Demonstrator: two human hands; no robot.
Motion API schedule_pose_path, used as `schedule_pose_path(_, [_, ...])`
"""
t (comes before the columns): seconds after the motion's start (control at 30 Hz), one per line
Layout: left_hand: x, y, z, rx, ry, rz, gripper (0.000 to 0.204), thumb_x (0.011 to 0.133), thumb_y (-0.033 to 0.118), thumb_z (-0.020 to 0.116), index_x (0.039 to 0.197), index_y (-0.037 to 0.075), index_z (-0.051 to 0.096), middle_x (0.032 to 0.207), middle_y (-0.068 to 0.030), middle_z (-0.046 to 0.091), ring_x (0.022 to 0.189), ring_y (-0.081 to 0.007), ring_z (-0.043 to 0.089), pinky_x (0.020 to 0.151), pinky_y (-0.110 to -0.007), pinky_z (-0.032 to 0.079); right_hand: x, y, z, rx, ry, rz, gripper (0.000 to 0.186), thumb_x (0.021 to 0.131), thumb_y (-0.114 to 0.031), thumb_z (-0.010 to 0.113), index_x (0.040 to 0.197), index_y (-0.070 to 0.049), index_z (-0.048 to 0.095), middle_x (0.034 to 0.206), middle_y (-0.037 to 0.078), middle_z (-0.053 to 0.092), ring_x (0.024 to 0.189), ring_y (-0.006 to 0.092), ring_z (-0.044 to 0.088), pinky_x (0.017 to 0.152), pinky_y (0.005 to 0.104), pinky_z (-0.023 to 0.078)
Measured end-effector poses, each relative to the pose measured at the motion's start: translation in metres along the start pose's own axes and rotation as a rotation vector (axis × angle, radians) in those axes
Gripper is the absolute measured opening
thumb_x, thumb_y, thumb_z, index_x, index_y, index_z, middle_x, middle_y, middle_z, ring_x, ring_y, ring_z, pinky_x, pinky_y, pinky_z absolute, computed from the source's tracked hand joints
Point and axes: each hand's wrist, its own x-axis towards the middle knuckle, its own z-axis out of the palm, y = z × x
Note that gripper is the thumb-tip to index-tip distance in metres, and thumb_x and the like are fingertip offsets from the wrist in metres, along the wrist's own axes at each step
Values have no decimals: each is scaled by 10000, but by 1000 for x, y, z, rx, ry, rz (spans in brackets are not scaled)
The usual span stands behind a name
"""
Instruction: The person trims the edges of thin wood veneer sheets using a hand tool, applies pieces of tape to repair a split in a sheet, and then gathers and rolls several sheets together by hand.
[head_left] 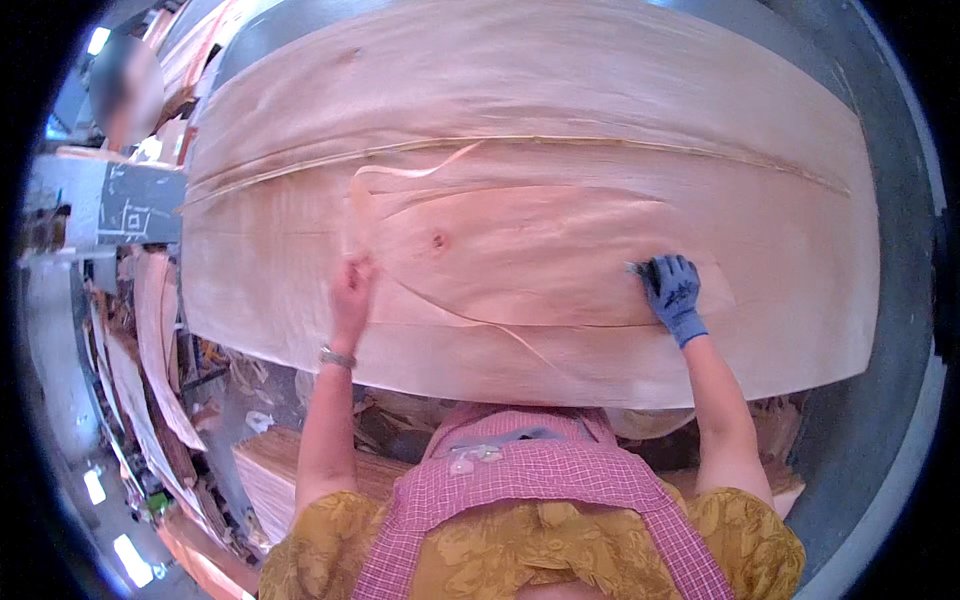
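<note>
A broad pale wood veneer sheet (530, 100) covers the bench, with a long raised seam across it. A smaller veneer piece (530, 240) with a knot lies on it. My left hand (352, 282), bare, with a watch at the wrist, is closed at that piece's left end, pinching a thin curling veneer strip (408, 172). Another thin strip (507, 330) runs diagonally down to the right. My right hand (671, 290), in a blue glove, is closed on a small metallic tool (632, 269), mostly hidden by the fingers, at the piece's right end.
Stacked veneer sheets and offcuts (160, 340) line the left side beside a grey surface (130, 200) with markings. A veneer stack (265, 480) sits below the bench's near edge, by my body. A blurred figure of a person (125, 90) is at upper left.
</note>
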Motion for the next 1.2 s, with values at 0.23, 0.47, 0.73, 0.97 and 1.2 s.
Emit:
schedule_pose_path(0.23, [-78, 18, 41, 604, -234, 276, 317, 809, 174, 618, 1105, 63, 589, 753, -86, 656, 607, -268, 645, 598, -382, 522, 0, 2, -3, -29, 7, -17, 217, 797, -265, 660, 943, -116, 598, 868, 101, 593, 850, 298, 578, 741, 435, 452])
schedule_pose_path(0.47, [-63, 10, 22, 873, -191, 420, 67, 787, 149, 592, 834, 103, 577, 732, -31, 608, 731, -223, 657, 612, -370, 501, -2, 3, -1, -20, 57, -26, 205, 804, -265, 650, 938, -118, 598, 873, 97, 598, 864, 305, 578, 752, 432, 452])
schedule_pose_path(0.73, [-141, -70, -151, 911, 126, 50, 185, 794, 113, 577, 963, 62, 632, 948, -130, 650, 953, -301, 604, 821, -431, 469, -14, 9, -4, -145, -46, 54, 257, 830, -286, 623, 1001, -95, 596, 931, 112, 608, 919, 304, 573, 783, 435, 450])
schedule_pose_path(0.97, [-388, -307, -340, 977, -116, -813, 351, 814, 207, 641, 1143, 86, 630, 1085, -215, 625, 1049, -376, 592, 923, -479, 452, 8, -29, 6, -264, -195, 89, 225, 912, -276, 539, 1056, -105, 564, 968, 122, 619, 921, 313, 588, 784, 450, 473])
schedule_pose_path(1.2, [-311, -430, -365, 800, -595, -816, 571, 682, 295, 740, 1192, 76, 604, 1109, -232, 641, 1070, -363, 614, 923, -461, 480, 21, -119, -43, -290, -121, 133, 215, 906, -165, 518, 1104, -124, 592, 980, 134, 645, 872, 326, 642, 720, 468, 517])
